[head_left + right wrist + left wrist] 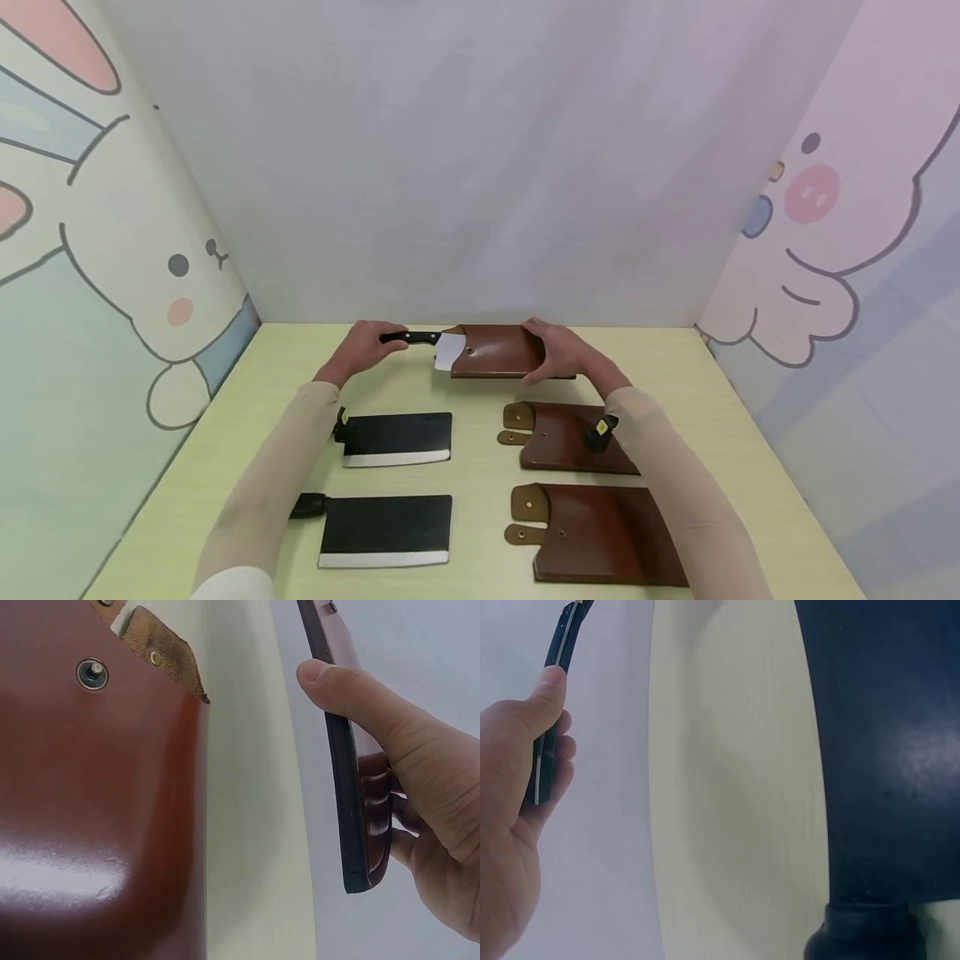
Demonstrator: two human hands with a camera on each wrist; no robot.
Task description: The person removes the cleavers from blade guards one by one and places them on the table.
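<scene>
Near the back of the table, my left hand grips the black handle of a cleaver. The blade's front part is hidden inside a brown leather sheath, and a strip of bright steel shows at its mouth. Around the far end of that sheath, the thumb and fingers of my right hand hold it. The left wrist view shows the thumb lying along the handle. In the right wrist view, the thumb presses one side of the held sheath, with fingers on the other.
Two dark-bladed cleavers, one farther back and one nearer, lie on the table at left. At right lie two more brown sheaths, a farther one and a nearer one, with straps unfastened. A pale wall stands behind.
</scene>
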